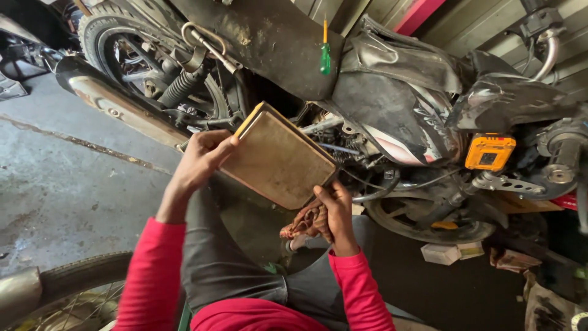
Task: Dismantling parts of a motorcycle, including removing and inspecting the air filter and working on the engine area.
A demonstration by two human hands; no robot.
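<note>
The left hand [199, 160] grips the upper left edge of a flat, dirty rectangular air filter [278, 158], fingers curled over its rim and thumb on the face. The right hand [334, 211] pinches the filter's lower right corner, and the same hand also keeps a crumpled reddish-brown rag [303, 224] bunched under the fingers. The filter is held tilted in the air between the two hands, above the person's dark trousers [226, 257] and just in front of the open side of a motorcycle [392, 104].

To handle the panel well, I judge it best to keep both grips on the stiff yellow-edged frame rather than on the soft face, hold it level enough that loose dust does not spill toward the engine, and keep the rag clear of the corner so that hold does not slip.

Beyond the hands, hoses and cables [367, 178] show in the exposed engine bay. A green-handled screwdriver [325, 52] stands stuck upright by the dark seat [275, 43]. Farther left are the rear wheel [131, 58], a coil shock [180, 89] and the long exhaust [116, 107]; to the right, an orange-cased instrument unit [489, 152] sits by the handlebar. Small white boxes [450, 252] lie on the concrete floor [67, 184].
</note>
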